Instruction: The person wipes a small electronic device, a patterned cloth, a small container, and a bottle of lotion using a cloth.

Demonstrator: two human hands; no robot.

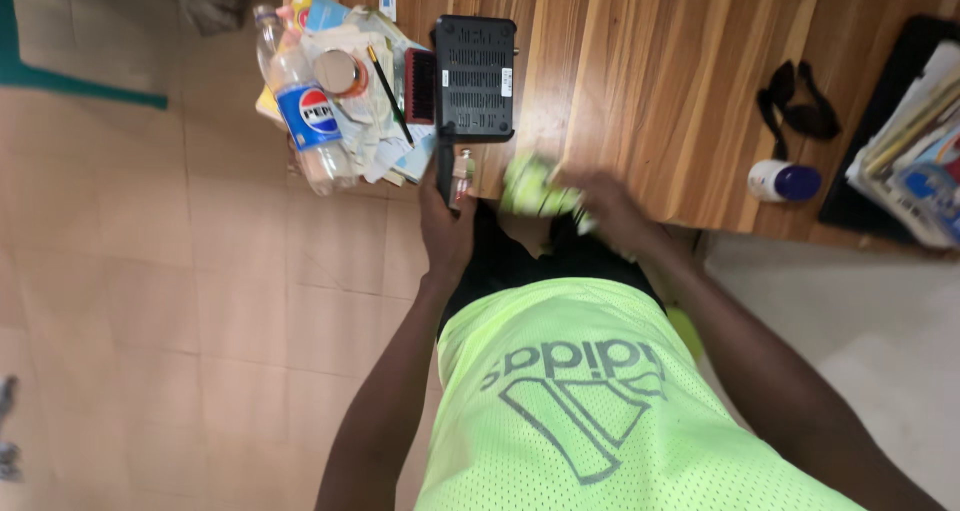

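My left hand (446, 229) is at the near edge of the wooden table (640, 91). It grips a small clear bottle (462, 171) together with a thin dark object (441, 174) pressed against it. My right hand (612, 209) rests at the table edge on a yellow-green cloth (535, 187), which is blurred. My fingers are closed over its right end. Below both hands, my neon yellow mesh shirt fills the lower middle of the view.
A black vented box (475, 66) lies just beyond my left hand. Left of it is a heap of papers (375, 136) with a plastic bottle (305, 116), a tape roll (338, 71) and a pencil (388, 91). At the right are a black strap (797, 103), a white jar with a blue lid (783, 181) and stacked books (915, 141).
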